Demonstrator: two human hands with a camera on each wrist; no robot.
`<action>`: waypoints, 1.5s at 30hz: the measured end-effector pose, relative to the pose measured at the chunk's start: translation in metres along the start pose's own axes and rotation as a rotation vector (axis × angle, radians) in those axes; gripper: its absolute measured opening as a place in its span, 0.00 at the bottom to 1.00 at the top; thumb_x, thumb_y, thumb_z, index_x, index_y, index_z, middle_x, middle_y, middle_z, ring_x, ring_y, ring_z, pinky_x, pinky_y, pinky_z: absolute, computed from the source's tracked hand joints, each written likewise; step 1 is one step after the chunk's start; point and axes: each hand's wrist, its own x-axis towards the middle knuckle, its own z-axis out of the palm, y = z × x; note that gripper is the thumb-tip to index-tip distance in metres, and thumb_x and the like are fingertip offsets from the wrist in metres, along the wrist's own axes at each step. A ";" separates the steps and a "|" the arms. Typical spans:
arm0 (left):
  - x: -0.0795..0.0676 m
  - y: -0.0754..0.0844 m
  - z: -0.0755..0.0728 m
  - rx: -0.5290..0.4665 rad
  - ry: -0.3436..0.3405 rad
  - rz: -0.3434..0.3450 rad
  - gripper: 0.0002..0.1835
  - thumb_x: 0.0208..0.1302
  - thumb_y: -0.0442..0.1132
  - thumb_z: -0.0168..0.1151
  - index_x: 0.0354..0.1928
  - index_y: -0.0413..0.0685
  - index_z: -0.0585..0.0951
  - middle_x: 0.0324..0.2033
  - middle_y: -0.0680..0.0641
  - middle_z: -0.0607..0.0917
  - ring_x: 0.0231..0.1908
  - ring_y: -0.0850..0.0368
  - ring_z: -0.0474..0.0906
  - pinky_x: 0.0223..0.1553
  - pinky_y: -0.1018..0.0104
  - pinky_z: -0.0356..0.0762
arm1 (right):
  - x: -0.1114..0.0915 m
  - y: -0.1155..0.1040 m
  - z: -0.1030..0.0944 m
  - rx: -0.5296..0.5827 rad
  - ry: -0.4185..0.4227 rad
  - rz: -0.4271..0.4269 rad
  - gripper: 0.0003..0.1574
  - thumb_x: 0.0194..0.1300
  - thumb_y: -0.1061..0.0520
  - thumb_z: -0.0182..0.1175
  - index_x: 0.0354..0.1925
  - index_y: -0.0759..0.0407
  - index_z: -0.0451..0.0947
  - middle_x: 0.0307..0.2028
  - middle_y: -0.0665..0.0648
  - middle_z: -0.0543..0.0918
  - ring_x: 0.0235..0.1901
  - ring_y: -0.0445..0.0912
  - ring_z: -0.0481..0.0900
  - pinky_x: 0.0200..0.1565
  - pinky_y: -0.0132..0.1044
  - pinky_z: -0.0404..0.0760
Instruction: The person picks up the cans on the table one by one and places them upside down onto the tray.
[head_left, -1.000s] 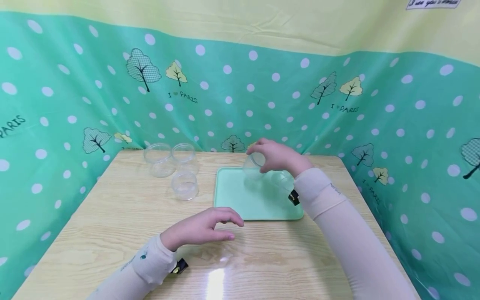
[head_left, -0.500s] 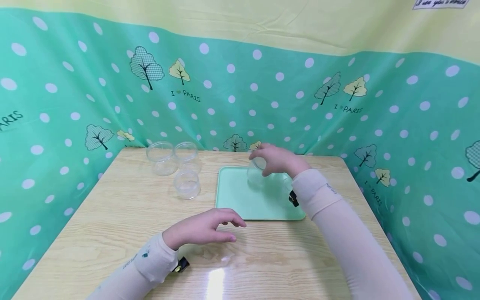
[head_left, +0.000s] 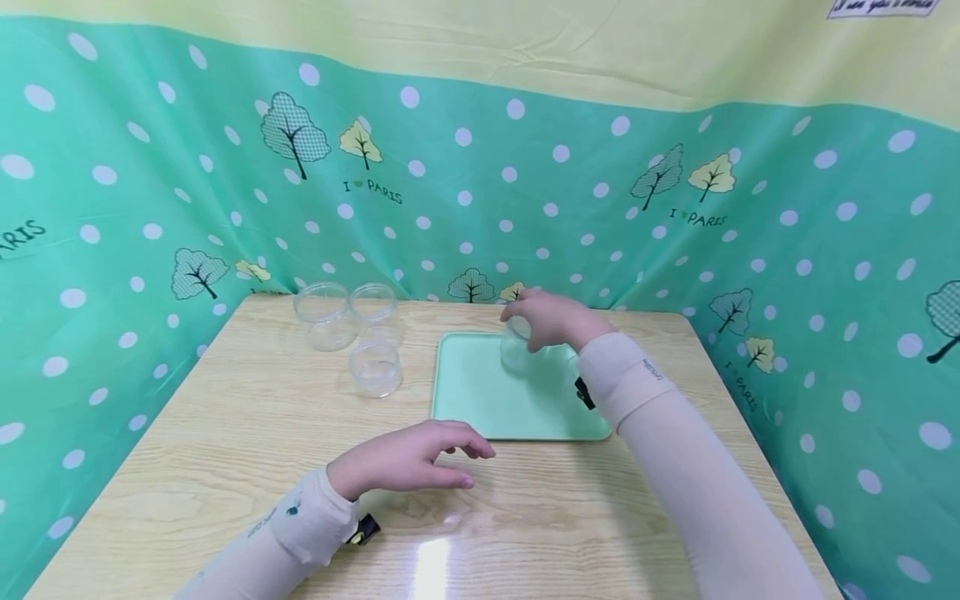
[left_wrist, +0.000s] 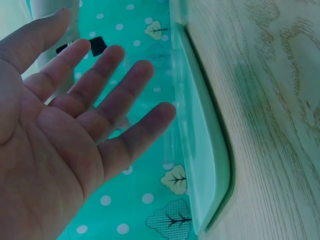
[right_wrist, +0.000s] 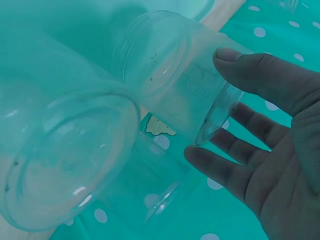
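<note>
My right hand (head_left: 553,320) reaches over the green tray (head_left: 480,421) and holds a clear jar (head_left: 514,351) near its rim. In the right wrist view the thumb lies on one side of this jar (right_wrist: 175,65), with fingertips at the rim on the other. Close beside it, a larger-looking clear jar (right_wrist: 70,160) fills the left of that view, and another clear jar (right_wrist: 145,175) shows between them. My left hand (head_left: 412,457) hovers in front of the tray, palm inward, fingers spread and holding nothing, as the left wrist view also shows.
Three clear jars stand left of the tray: one at the back left (head_left: 330,321), one beside it (head_left: 373,310), one nearer (head_left: 376,371). A dotted green and yellow curtain (head_left: 465,142) closes off the back and sides of the wooden table (head_left: 225,467).
The right hand and its jar have come down a little over the tray. My left hand stays about where it was, and the head view has shifted slightly.
</note>
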 end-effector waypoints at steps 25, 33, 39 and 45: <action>0.002 -0.002 0.001 0.025 -0.004 0.009 0.19 0.73 0.49 0.64 0.62 0.61 0.79 0.60 0.52 0.83 0.59 0.64 0.76 0.64 0.53 0.76 | 0.008 0.006 0.009 -0.039 -0.071 -0.002 0.45 0.55 0.71 0.68 0.68 0.42 0.76 0.73 0.59 0.66 0.66 0.55 0.69 0.44 0.42 0.80; 0.003 -0.002 0.003 0.043 -0.008 0.007 0.19 0.72 0.48 0.64 0.62 0.61 0.79 0.60 0.53 0.82 0.59 0.63 0.76 0.65 0.54 0.76 | 0.010 0.007 0.015 -0.019 -0.067 0.017 0.47 0.53 0.70 0.70 0.67 0.40 0.76 0.73 0.58 0.65 0.67 0.57 0.69 0.51 0.47 0.83; 0.003 0.000 0.003 0.051 -0.012 0.002 0.18 0.72 0.47 0.65 0.62 0.60 0.79 0.60 0.52 0.82 0.59 0.63 0.77 0.65 0.54 0.76 | 0.012 0.009 0.020 -0.016 -0.057 0.026 0.48 0.51 0.69 0.72 0.68 0.40 0.75 0.72 0.57 0.66 0.69 0.58 0.68 0.56 0.54 0.82; 0.002 0.000 0.002 0.067 -0.007 -0.003 0.18 0.72 0.49 0.64 0.62 0.62 0.79 0.59 0.56 0.82 0.59 0.65 0.76 0.64 0.60 0.75 | 0.012 0.007 0.019 -0.017 -0.055 0.030 0.48 0.52 0.69 0.72 0.67 0.38 0.75 0.72 0.57 0.67 0.68 0.58 0.68 0.56 0.54 0.82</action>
